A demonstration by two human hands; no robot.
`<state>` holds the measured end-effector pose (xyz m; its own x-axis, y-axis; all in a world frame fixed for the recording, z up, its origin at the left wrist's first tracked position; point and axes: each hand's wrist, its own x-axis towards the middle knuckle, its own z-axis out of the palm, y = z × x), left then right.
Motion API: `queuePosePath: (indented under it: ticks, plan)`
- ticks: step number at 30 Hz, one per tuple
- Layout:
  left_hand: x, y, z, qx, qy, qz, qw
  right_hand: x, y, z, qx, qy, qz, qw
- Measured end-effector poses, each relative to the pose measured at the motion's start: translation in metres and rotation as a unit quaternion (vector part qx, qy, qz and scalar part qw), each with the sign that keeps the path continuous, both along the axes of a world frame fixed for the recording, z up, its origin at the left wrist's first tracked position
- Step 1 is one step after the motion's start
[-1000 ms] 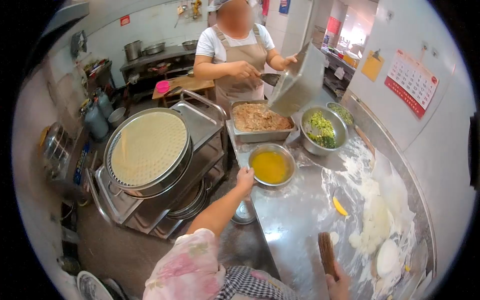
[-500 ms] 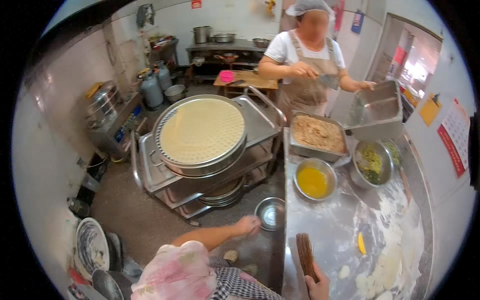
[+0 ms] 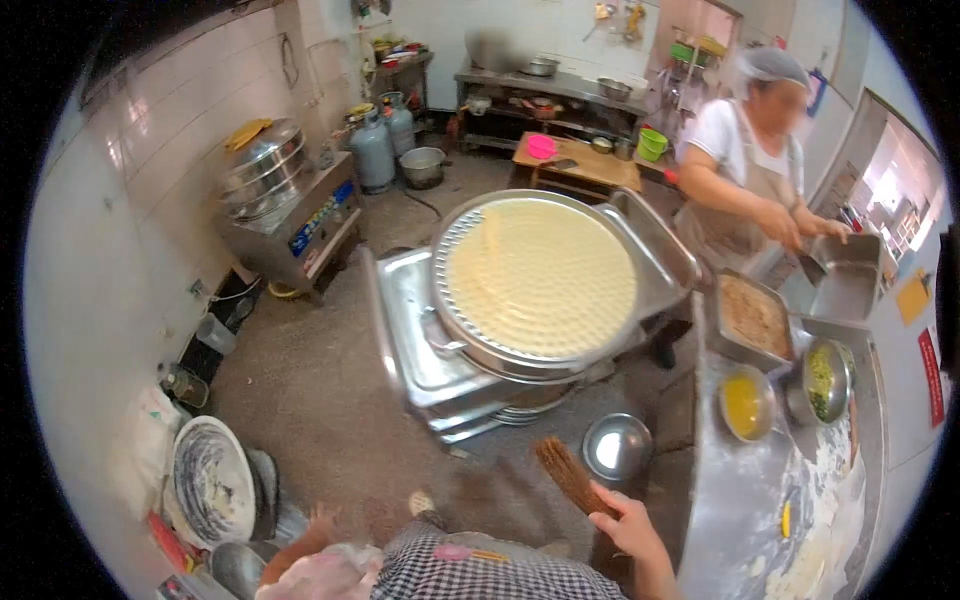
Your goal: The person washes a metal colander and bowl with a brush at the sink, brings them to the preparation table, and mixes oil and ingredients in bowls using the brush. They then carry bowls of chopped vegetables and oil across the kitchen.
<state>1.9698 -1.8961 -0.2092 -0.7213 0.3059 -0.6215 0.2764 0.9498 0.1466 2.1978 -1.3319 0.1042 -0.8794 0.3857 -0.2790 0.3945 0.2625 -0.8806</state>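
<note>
My right hand (image 3: 632, 528) is wrapped round a brown bristle brush (image 3: 568, 474). The brush points up and left, in front of my checked apron (image 3: 450, 578). Just beyond it is a round metal bowl (image 3: 617, 447), low beside the table. My left hand (image 3: 322, 522) is down at the lower left, blurred, with its fingers seemingly apart and nothing visible in them. Nearby stand a white basin (image 3: 214, 480) with pale smears and a metal pot (image 3: 240, 570). Ahead is a large round metal pan (image 3: 540, 275) with a pale yellow layer over its perforated base.
A metal cart (image 3: 415, 300) carries the pan. On the right, a floury steel table (image 3: 720, 500) holds yellow liquid in a bowl (image 3: 745, 403), a tray of filling (image 3: 755, 318) and chopped greens (image 3: 825, 378). A co-worker (image 3: 745, 165) tilts a deep metal container (image 3: 848, 280). Gas cylinders (image 3: 372, 150) stand behind.
My view has turned left. My right hand has carried the brush from over the table to beside it. My left hand has moved back toward the basin. The co-worker's tool is now at the container.
</note>
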Motion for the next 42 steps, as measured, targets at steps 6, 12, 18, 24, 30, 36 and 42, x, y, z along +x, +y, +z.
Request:
queuePosePath:
  ticks: [6, 12, 18, 24, 30, 36, 42]
  plan:
    - [-0.045, -0.078, 0.025, 0.171, -0.07, 0.31, 0.933, -0.182, -0.083, 0.002, -0.18, 0.038, 0.048, 0.982]
    - [-0.111, -0.081, 0.113, 0.241, 0.139, 0.37, 0.886, -0.353, -0.142, 0.033, -0.314, 0.03, 0.152, 0.937]
    - [-0.201, -0.097, 0.055, 0.27, 0.142, 0.454, 0.837, -0.489, -0.177, 0.017, -0.447, 0.011, 0.119, 0.887]
    - [-0.346, -0.106, 0.025, 0.325, 0.114, 0.401, 0.849, -0.626, -0.167, -0.014, -0.532, 0.062, 0.098, 0.839]
    - [-0.508, -0.067, 0.068, 0.29, -0.036, 0.39, 0.873, -0.732, -0.145, -0.014, -0.614, 0.114, 0.002, 0.781]
    - [-0.69, 0.012, 0.092, 0.284, -0.086, 0.302, 0.906, -0.805, -0.122, -0.007, -0.608, 0.143, -0.114, 0.772]
    - [-0.876, 0.099, 0.094, 0.265, -0.141, 0.188, 0.935, -0.854, -0.09, -0.033, -0.577, 0.242, -0.21, 0.751]
